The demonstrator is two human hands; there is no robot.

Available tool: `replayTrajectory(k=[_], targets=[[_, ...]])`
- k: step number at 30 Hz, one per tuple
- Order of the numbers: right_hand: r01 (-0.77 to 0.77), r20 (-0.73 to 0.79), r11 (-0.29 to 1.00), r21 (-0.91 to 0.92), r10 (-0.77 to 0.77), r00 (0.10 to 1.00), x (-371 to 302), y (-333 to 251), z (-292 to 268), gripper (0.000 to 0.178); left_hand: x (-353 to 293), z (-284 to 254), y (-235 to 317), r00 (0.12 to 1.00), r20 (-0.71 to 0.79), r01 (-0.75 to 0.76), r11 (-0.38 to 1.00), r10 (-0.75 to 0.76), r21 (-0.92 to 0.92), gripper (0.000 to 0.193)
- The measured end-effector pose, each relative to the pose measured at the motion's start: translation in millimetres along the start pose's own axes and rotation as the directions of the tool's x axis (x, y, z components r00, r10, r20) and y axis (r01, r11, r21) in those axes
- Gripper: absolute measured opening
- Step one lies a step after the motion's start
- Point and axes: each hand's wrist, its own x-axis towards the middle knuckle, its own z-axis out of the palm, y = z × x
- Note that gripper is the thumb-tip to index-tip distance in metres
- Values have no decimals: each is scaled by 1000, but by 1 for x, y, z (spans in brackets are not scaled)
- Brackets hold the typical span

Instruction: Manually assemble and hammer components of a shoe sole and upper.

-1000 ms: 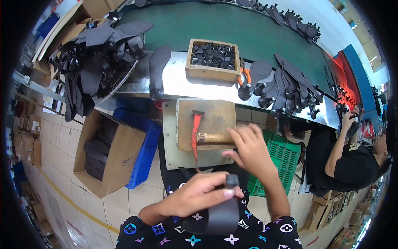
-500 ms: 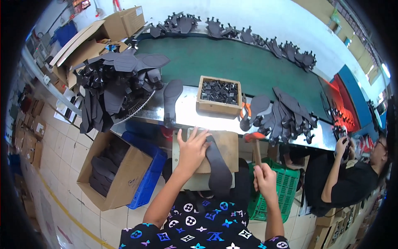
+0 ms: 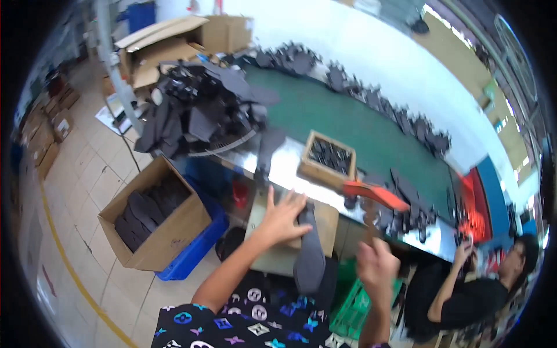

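My left hand [image 3: 283,220], fingers spread, rests at the narrow upper end of a dark shoe sole [image 3: 310,264]. How firmly it touches the sole I cannot tell. The sole lies lengthwise on a tan board [image 3: 328,223], its wide end toward my lap. To the right, my right hand [image 3: 377,265] is closed round the wooden handle of a hammer with an orange head [image 3: 377,193]. Its head is raised beside the board, and hand and hammer are blurred by motion.
Ahead are a wooden box of small black pieces [image 3: 311,169], a green-topped bench [image 3: 325,110] and heaped soles [image 3: 203,110]. A carton of soles [image 3: 180,232] is at left, a green crate [image 3: 348,316] at right. Another person [image 3: 481,301] works at far right.
The view has turned, shifting the bench. The hammer has come up, its head now larger and blurred. My left hand stays by the sole's upper end with its fingers spread.
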Motion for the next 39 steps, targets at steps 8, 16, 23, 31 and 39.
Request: replayTrajectory(k=[8,16,23,31,39], targets=[[88,-2,993,78,-88,996,-12,22,51,27,-2,2,-3,993,-113,-23,999,21,-21,85],[175,-143,985,10,-172,975,0,3,8,20,-48,-48,46,936,-221,-349,648,273,-677,24],[397,350,847,-355,-274,896,13,43,67,41,-103,-128,104,968,133,57,329,211,-943,23],[-222,332,289,931,-419,845,14,-26,42,45,-109,-127,93,963,158,95,272,219,-958,20],[-148,307,418,896,-345,887,8,-21,41,40,-95,-128,79,971,134,34,445,197,-895,14]])
